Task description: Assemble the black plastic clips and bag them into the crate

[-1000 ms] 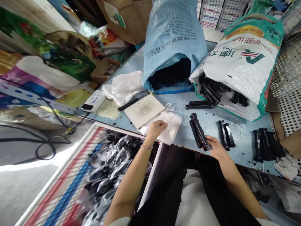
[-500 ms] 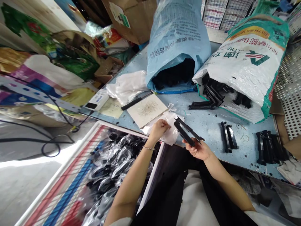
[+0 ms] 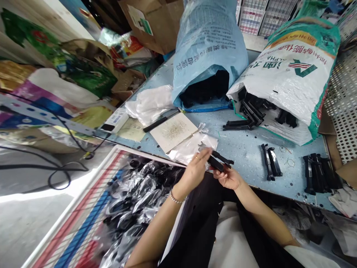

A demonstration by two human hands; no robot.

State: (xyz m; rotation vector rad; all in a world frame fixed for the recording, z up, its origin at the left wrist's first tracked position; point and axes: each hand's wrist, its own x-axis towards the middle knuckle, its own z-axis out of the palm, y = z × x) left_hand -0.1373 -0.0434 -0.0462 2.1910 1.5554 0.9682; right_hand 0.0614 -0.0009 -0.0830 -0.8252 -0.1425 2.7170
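Observation:
My right hand (image 3: pixel 228 178) grips a long black plastic part (image 3: pixel 221 160) at the near edge of the blue table (image 3: pixel 245 145). My left hand (image 3: pixel 195 169) holds a clear plastic bag (image 3: pixel 192 148) by its near end, and the part's far end lies against the bag's mouth. More clear bags lie under it on the table. Both hands hover just above the table edge, close together.
Two open sacks, one blue (image 3: pixel 208 48) and one white and green (image 3: pixel 290 74), spill black parts onto the table. Loose black parts (image 3: pixel 270 162) lie to the right. A white card (image 3: pixel 173 131) lies beside the bags. A crate (image 3: pixel 134 208) of bagged parts stands lower left.
My right hand lifted the black part off the table and carried it left to the bag. My left hand picked the bag's end up off the table and drew it nearer.

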